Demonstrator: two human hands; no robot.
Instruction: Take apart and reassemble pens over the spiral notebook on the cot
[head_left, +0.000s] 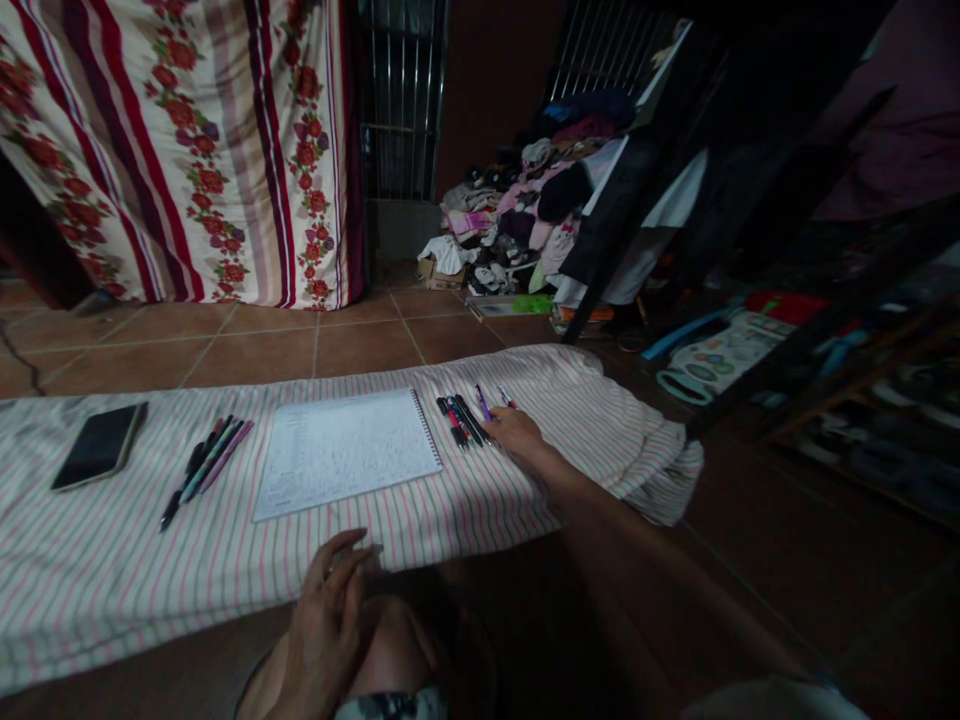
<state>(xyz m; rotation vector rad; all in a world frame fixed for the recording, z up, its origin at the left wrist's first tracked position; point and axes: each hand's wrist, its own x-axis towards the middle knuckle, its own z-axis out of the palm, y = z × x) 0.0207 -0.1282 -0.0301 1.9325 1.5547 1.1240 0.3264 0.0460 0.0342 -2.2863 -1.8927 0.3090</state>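
My right hand reaches out over the striped cloth, its fingers lying low on the right-hand group of pens. A purple pen and a red one stick out just beyond the hand. I see nothing lifted in it. My left hand rests on my knee at the near edge, fingers loosely apart, holding nothing. A spiral notebook lies open in the middle of the cloth. Left of it sit a second bunch of pens and a dark phone.
The cloth lies on a brown tiled floor. A floral sheet hangs at the back left. A heap of clothes and shoes fills the back centre. Dark shelving with clutter stands on the right.
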